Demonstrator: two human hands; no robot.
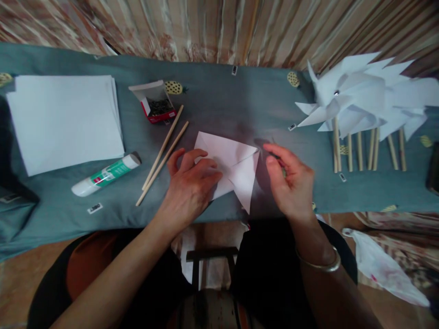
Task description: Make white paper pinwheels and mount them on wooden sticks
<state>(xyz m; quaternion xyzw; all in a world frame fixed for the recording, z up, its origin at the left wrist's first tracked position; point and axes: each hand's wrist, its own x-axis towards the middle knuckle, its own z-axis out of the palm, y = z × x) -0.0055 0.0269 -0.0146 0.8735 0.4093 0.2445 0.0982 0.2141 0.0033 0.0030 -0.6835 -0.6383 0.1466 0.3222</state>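
Note:
A white sheet of paper (245, 171) with cut and partly folded flaps lies at the middle of the table. My left hand (192, 183) rests on its left part, fingers spread and pressing it down. Just off the sheet's right corner is my right hand (288, 178), thumb and forefinger close together. Something small and greenish shows behind those fingers; I cannot make out what it is. Two thin wooden sticks (163, 155) lie side by side to the left of my left hand.
A stack of white paper (68, 123) and a glue stick (106, 175) lie at the left. Behind the sticks stands an open red-and-white box (156, 103) of small dark metal pieces. Several paper pinwheels (363, 98) on sticks lie at the right. A curtain (206, 32) hangs behind.

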